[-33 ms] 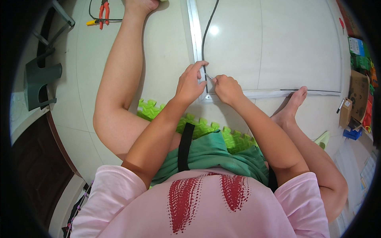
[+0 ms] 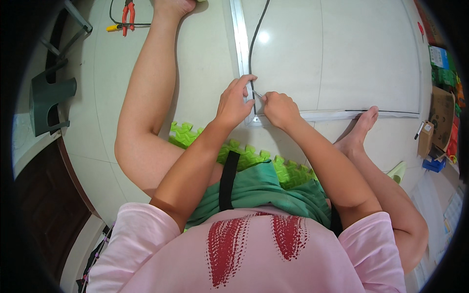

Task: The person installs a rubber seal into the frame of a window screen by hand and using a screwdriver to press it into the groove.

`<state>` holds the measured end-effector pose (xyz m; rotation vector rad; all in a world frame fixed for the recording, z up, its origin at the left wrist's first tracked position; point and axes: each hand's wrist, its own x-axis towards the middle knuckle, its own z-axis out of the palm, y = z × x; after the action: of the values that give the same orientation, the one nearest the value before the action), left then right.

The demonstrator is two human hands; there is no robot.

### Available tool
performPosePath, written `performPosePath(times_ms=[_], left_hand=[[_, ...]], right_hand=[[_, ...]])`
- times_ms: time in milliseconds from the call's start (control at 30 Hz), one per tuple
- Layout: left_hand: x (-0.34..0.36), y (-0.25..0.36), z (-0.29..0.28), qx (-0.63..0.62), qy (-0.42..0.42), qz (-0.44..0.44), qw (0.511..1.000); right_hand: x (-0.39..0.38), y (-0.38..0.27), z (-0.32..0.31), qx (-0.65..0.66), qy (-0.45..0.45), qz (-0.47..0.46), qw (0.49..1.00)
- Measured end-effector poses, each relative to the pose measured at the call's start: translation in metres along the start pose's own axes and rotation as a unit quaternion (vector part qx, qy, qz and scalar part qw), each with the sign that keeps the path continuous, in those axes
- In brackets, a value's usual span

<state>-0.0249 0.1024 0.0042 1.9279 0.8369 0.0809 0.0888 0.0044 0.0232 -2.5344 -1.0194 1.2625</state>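
Observation:
A pale metal frame [image 2: 240, 44] with thin mesh across it lies on the floor between my legs, its near corner close to my hands. A black rubber cord [image 2: 252, 46] runs along the inner edge of its left side and curves loose farther off. My left hand [image 2: 235, 101] grips that side just above the corner, thumb and forefinger reaching over the cord. Closed into a fist, my right hand [image 2: 281, 110] holds a thin metal tool [image 2: 259, 94] whose tip meets the cord between my left thumb and forefinger. The tool's handle is hidden in the fist.
Pliers [image 2: 128, 17] with red handles lie at the far left beside a yellow-handled tool [image 2: 113, 28]. A dark green plastic stool [image 2: 51, 100] is on its side at left. Cardboard boxes [image 2: 441, 117] line the right. Under me is a green foam mat [image 2: 288, 173]. My right foot [image 2: 359, 132] touches the frame's near side.

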Motion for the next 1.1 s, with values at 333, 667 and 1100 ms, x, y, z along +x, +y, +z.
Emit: performPosePath(times_ms=[333, 667, 1100], left_hand=[[0.008, -0.004, -0.003, -0.002, 0.024, 0.013, 1.0], [0.007, -0.003, -0.003, -0.006, 0.021, 0.001, 1.0], [0.008, 0.0, -0.005, -0.024, 0.008, -0.013, 1.0]], right_hand=[[-0.001, 0.009, 0.001, -0.043, 0.041, -0.065, 0.996], [0.007, 0.011, 0.001, -0.038, 0.058, -0.085, 0.994], [0.006, -0.013, -0.012, -0.068, 0.012, -0.032, 0.997]])
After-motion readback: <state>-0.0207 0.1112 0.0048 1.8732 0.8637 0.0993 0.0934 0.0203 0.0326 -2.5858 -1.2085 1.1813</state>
